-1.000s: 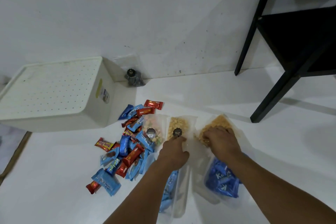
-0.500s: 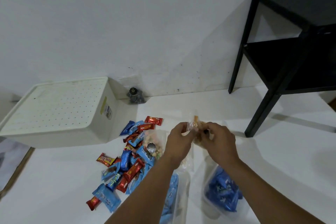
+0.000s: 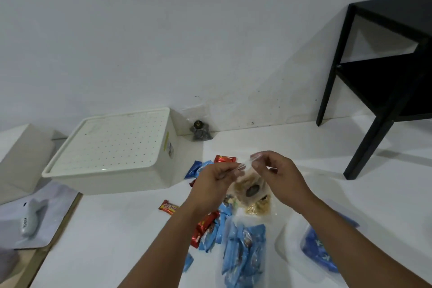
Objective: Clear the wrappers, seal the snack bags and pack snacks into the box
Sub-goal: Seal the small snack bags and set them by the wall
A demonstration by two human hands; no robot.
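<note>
Two hands: left hand (image 3: 214,179), right hand (image 3: 280,175) fingers pinch snack bag (image 3: 250,184) | mouth up, long axis vertical

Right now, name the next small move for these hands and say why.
Probably run the pinch along the bag's top edge to press it shut. The left hand and right hand both pinch the top of the clear snack bag, held up above the wrapped snacks.

Illumination is even, cool and moderately bright. The black side table (image 3: 383,82) casts a soft shadow rightward across the white floor (image 3: 280,147). Wide-angle distortion bends straight edges near the borders. Slight motion blur softens the hands.
</note>
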